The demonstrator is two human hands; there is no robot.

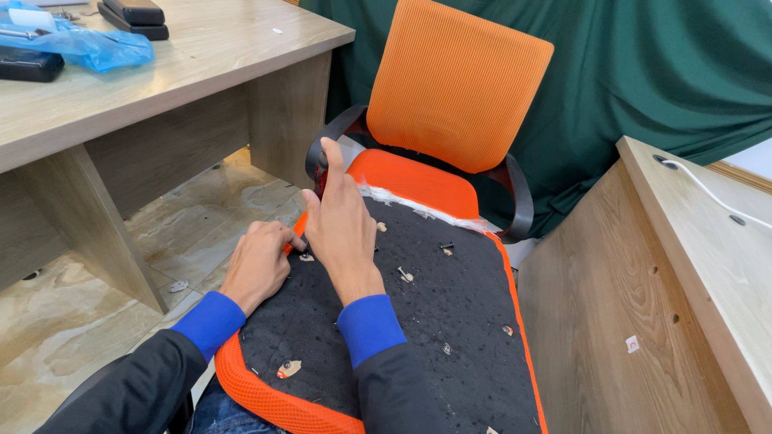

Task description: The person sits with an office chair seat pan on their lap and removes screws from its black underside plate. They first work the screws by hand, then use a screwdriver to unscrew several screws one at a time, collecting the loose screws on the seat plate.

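An upturned orange chair seat [450,321] with a black fabric underside lies across the lap. At its left edge, the left hand [259,265] curls its fingers shut beside a screw hole, touching the right hand [342,225], whose fingers close around a dark tool [322,178], thumb up. Loose screws [404,274] lie just right. Farther off stands the orange backrest [454,80].

Both hands crowd the left edge of the upturned seat base [450,321], near the centre of the frame. To the right, the black underside lies open apart from scattered screws [404,275]. The orange backrest [454,80] blocks the top, the wooden counter [153,80] closes the upper left, and a wooden panel [627,321] walls the right.
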